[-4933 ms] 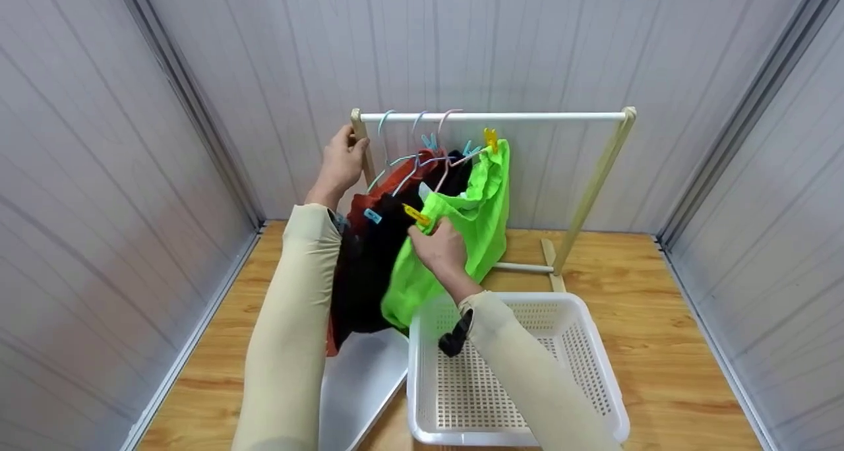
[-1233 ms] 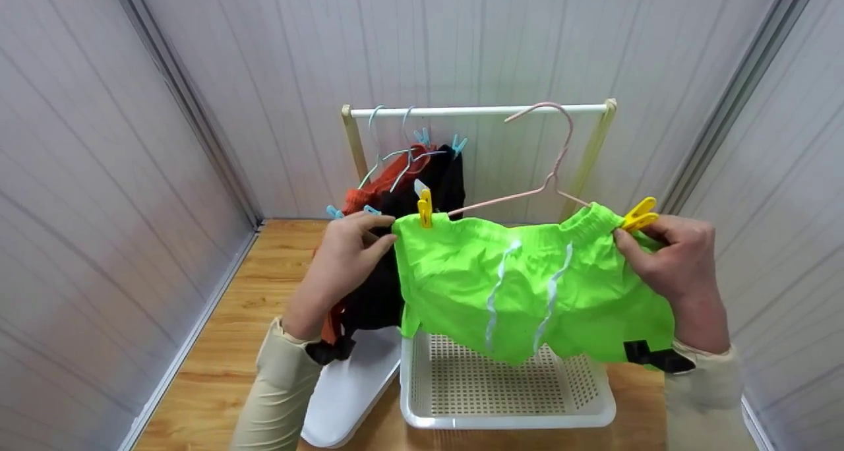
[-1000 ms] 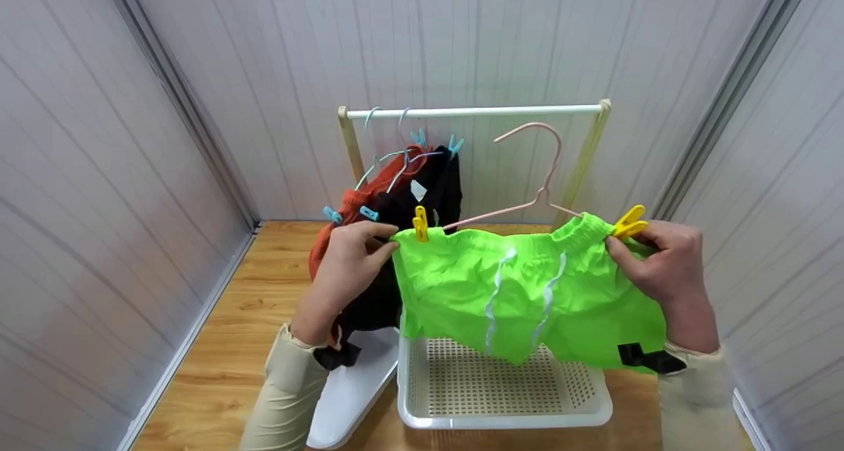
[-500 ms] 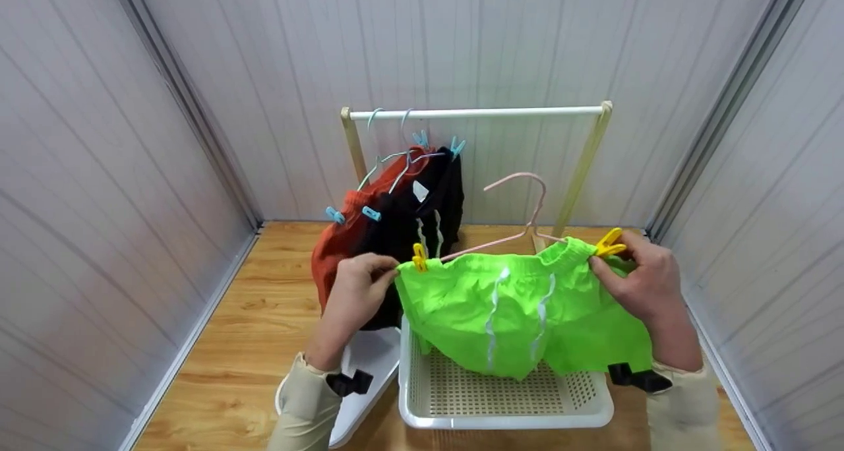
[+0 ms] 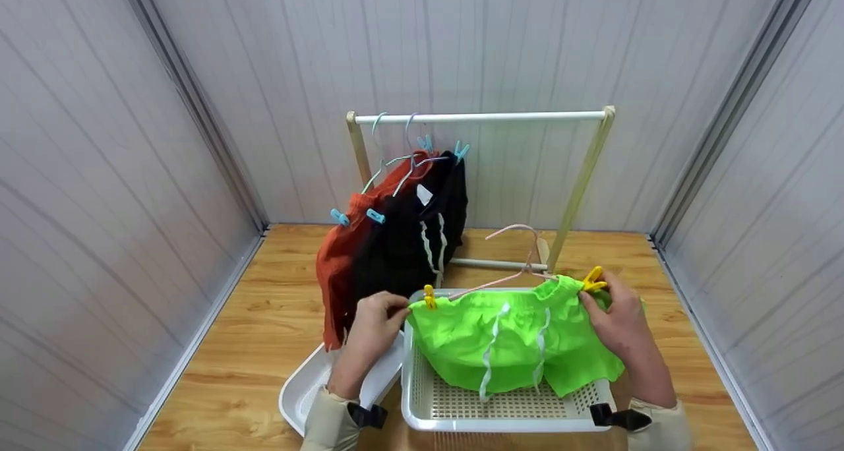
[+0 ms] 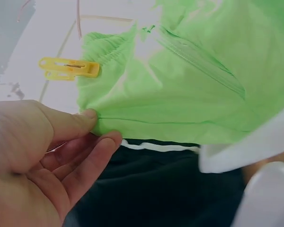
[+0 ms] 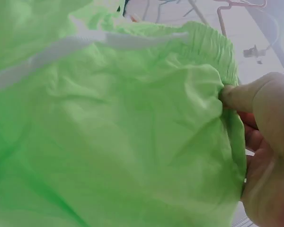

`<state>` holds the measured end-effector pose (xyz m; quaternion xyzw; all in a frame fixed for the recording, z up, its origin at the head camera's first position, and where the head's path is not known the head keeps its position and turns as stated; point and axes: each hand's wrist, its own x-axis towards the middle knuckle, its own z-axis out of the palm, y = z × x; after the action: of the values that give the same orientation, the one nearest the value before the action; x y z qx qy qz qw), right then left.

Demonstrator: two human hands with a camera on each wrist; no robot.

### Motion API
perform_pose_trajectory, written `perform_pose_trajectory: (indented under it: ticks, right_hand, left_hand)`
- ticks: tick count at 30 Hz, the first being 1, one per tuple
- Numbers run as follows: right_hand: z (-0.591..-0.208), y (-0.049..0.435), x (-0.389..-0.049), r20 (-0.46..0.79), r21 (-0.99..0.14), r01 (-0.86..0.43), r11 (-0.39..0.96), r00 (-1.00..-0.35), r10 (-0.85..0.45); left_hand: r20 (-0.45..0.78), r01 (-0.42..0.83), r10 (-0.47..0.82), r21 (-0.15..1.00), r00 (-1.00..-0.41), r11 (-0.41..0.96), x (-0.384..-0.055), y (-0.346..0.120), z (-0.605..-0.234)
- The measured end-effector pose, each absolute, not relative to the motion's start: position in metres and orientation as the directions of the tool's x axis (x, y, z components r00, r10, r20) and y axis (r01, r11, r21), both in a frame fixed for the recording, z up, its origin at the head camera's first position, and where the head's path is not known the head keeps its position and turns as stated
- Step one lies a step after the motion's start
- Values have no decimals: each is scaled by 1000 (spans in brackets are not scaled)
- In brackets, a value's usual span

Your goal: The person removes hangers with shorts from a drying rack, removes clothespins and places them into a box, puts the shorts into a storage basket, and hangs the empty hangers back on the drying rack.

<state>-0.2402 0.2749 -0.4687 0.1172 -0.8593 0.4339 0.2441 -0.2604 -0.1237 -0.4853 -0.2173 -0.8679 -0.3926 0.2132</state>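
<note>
Bright green shorts [image 5: 511,345] with white drawstrings hang stretched between both hands, low over the white perforated basket [image 5: 428,419]. My left hand [image 5: 378,326] pinches their left waist corner, close to a yellow clothespin [image 5: 430,297]. At the opposite corner my right hand [image 5: 620,316] pinches the waistband, just below a second yellow clothespin [image 5: 593,279]. A pink hanger [image 5: 527,266] rises out of the waistband, its hook free of any bar. In the left wrist view, thumb and fingertips grip the green fabric [image 6: 170,104]. The right wrist view shows the thumb pressed into the cloth [image 7: 132,123].
Behind stands a drying rack with a white bar [image 5: 488,117]. On its left end hang orange-red shorts [image 5: 336,266] and black shorts [image 5: 402,246], clipped with blue clothespins [image 5: 375,216]. A white tray [image 5: 303,391] lies left of the basket on the wooden floor [image 5: 224,345].
The green shorts on their pink hanger have come off the rack's bar, turned to face front, and been lowered toward the basket. The left hand has moved from the rack post to the shorts.
</note>
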Motion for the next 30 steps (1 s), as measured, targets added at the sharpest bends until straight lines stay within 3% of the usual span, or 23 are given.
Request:
perform_pose_trajectory:
  ticks: [5,14,21,30]
  right_hand:
    - [-490,272,-240,567,-658,-418,626,-822,48]
    - [-514,269,-240,499,-715,-361,598,-863,76]
    - [-528,270,-242,506,-710,-357,607,-858,87]
    - [-542,271,-241,493,-703,-341,624,-866,81]
  left_hand:
    - [523,521,195,599,-830,608,-260,-119,-508]
    - [438,426,188,542,-879,725,-259,-114,-534]
    - [365,375,194,536,-911,756,-262,-108,-547]
    - [359,400,256,423,-898,813,-260,-104,-561]
